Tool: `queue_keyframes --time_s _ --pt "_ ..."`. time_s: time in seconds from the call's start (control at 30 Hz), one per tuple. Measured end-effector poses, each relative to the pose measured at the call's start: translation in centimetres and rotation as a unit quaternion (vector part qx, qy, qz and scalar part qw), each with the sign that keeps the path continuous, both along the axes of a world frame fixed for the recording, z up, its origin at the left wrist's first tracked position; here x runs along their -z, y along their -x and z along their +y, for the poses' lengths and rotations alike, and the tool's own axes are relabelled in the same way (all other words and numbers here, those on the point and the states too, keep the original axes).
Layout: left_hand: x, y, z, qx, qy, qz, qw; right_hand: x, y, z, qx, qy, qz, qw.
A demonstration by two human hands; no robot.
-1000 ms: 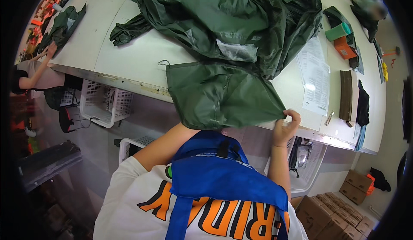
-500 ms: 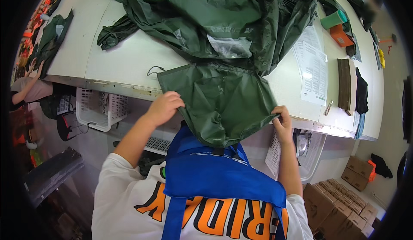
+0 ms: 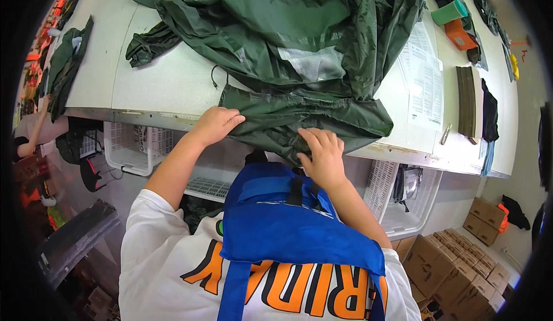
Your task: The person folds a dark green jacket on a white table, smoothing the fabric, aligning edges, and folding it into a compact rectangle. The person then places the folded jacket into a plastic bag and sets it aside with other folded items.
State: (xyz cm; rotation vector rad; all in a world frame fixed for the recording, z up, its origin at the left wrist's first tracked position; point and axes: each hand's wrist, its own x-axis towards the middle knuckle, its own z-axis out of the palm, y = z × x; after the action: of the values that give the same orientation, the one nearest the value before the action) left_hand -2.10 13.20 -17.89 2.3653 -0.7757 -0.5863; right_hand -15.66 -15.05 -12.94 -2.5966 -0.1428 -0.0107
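Observation:
A dark green raincoat [image 3: 265,16] lies bunched across the table in front of me, with a whitish mesh patch [image 3: 314,63] showing in it. Its hood-like flap [image 3: 357,119] hangs toward me over the table's front edge. My left hand [image 3: 216,126] pinches the flap's left side, the fingertips folded over the fabric. Right of the middle, my right hand [image 3: 324,155] has its fingers and thumb curled on the flap's lower part, gathering the cloth. A thin black cord [image 3: 216,76] sticks out beside the flap's upper left corner.
Printed sheets [image 3: 426,90], a brown stack of card [image 3: 468,102] and an orange box [image 3: 461,34] lie to the right. White plastic baskets [image 3: 129,148] hang under the table. Cartons [image 3: 449,263] stand low right. At far left, another person's arm [image 3: 37,128] reaches to a green garment.
My right hand has let go of the flap's right corner and moved left to its lower part. The flap, spread out before, is now bunched and higher against the table edge.

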Motion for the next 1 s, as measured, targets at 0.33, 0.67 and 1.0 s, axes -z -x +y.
queue_keyframes --time_s 0.33,0.67,1.0 --pt "1.0 0.2 -0.6 0.013 -0.061 -0.072 0.996 3.0 4.8 -2.7 -0.189 -0.008 0.297 0.936" --pt "1.3 7.8 -2.9 -0.530 0.240 0.136 0.802 5.1 0.0 -0.1 -0.070 0.132 0.078 0.986" --pt "-3.3 7.0 -14.0 0.028 0.113 0.067 0.991 7.6 3.3 -9.8 0.426 -0.004 -0.084 0.901"
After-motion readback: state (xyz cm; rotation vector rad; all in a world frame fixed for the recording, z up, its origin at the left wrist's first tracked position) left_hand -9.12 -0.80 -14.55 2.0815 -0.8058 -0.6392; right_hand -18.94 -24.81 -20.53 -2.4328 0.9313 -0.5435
